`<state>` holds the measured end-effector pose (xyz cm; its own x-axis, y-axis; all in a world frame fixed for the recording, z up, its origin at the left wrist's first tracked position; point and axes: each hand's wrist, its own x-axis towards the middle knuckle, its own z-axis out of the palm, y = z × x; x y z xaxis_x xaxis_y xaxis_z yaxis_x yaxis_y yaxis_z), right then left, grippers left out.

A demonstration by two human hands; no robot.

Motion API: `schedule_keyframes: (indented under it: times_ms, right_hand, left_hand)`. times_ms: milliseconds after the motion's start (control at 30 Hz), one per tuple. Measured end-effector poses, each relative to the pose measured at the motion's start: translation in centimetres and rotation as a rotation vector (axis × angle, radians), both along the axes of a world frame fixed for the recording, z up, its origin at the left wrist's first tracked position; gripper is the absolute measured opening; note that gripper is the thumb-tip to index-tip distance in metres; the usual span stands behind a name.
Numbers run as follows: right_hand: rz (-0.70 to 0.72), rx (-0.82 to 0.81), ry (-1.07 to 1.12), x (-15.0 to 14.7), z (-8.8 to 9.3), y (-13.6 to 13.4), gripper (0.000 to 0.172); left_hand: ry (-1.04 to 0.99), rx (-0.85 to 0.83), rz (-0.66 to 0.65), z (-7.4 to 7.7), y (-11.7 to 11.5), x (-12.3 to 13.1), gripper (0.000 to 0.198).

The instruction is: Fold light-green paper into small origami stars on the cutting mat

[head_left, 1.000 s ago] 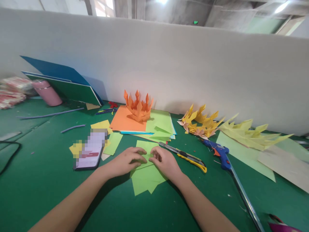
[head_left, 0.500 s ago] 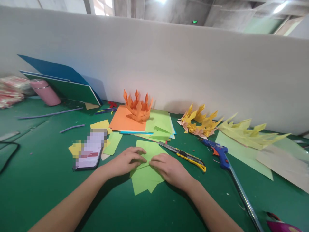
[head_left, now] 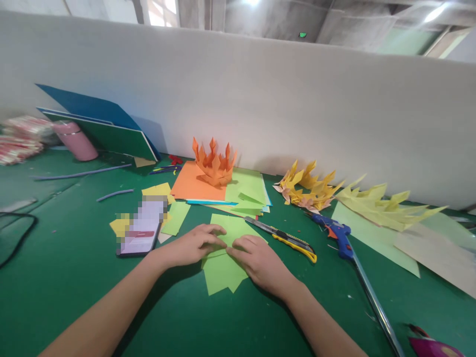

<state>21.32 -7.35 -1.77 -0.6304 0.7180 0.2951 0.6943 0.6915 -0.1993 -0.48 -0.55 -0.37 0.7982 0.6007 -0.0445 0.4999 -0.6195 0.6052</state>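
Observation:
Light green paper lies on the table in front of me, with a crease or edge running between my hands. My left hand is at its left side, fingers bent and fingertips closed on the paper. From the right, my right hand has its fingers together and curled, pressing the same paper close to the left fingertips. What lies under the fingertips is partly hidden. Just beyond my right hand, a yellow utility knife rests with its blade end over the paper's upper right corner.
A phone lies left on yellow scraps. Behind stand an orange paper crown on paper sheets and a yellow crown. At right are a pale yellow spiky strip and a blue glue gun. A pink bottle stands far left.
My right hand has shifted slightly left over the paper, its fingers more curled. My left hand stays nearly in place. The view has moved a little.

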Motion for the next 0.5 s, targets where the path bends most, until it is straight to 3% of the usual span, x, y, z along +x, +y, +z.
schedule_keyframes:
  times_ms: [233,500]
  right_hand:
    - [0.085,-0.028,-0.038,-1.1,0.1,0.1,0.030]
    - [0.144,-0.016,-0.139,-2.2,0.7,1.1,0.027]
  left_hand:
    - [-0.030,-0.043,0.018,-0.4,0.2,0.0,0.028]
    - [-0.006,-0.064,-0.013,0.3,0.3,0.1,0.029]
